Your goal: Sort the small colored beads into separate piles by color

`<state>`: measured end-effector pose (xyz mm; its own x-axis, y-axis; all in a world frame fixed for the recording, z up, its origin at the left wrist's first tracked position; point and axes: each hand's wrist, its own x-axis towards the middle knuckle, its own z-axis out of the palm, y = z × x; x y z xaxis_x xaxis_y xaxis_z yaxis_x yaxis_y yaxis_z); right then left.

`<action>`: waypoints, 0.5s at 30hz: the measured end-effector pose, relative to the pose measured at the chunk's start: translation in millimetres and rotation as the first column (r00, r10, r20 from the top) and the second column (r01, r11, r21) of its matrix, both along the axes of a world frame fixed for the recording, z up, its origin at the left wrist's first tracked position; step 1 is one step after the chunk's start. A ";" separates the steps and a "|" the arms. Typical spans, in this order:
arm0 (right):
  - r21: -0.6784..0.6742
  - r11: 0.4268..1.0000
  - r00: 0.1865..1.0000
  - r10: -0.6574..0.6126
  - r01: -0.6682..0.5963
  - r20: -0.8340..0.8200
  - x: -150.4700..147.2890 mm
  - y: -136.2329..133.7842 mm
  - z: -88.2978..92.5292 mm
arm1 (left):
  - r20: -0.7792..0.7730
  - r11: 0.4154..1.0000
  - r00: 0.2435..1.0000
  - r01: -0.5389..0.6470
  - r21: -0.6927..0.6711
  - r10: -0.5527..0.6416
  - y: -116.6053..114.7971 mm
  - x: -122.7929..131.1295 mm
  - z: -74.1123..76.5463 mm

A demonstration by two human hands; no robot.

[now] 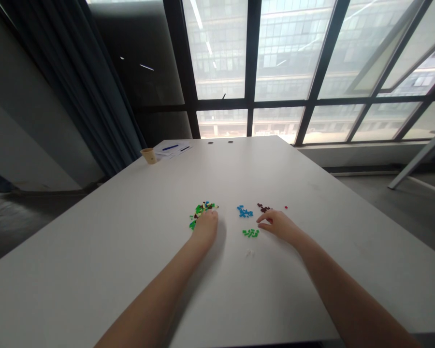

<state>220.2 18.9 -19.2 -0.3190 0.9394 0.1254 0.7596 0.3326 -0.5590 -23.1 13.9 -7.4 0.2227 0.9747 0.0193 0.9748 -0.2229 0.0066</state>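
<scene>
Left hand (207,224) partly covers mixed pieces (202,208), grip hidden; right hand (278,224), fingertips parted, could scatter adjacent green pieces (251,233) by brushing past.

Tan cup (150,156) — upright | papers (173,152) — blue pen (170,147) atop | blue curtain (89,87)

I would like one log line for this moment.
left hand: at multicoloured pile of small pieces | right hand: near small green pieces and small brown pieces | small blue pieces: separate group
</scene>
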 end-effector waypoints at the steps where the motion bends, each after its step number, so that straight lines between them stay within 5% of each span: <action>1: 0.001 1.000 1.000 0.003 -0.003 0.004 -0.8 -0.4 1.0 | 0.022 0.999 1.000 0.018 0.030 -0.019 1.0 0.5 -0.8; 5: 0.027 0.999 0.999 0.037 -0.037 -0.011 -5.9 -1.6 4.3 | 0.233 0.987 0.966 0.083 0.136 -0.113 0.9 5.5 1.3; 10: 0.210 0.976 0.980 0.095 -0.057 -0.177 -20.0 -7.3 7.5 | 0.571 0.924 0.727 0.314 0.218 -0.381 -9.0 15.7 10.3; 15: 0.387 0.918 0.947 0.197 -0.087 -0.254 -35.3 -16.9 9.2 | 0.624 0.888 0.634 0.359 0.287 -0.458 -15.4 20.1 11.4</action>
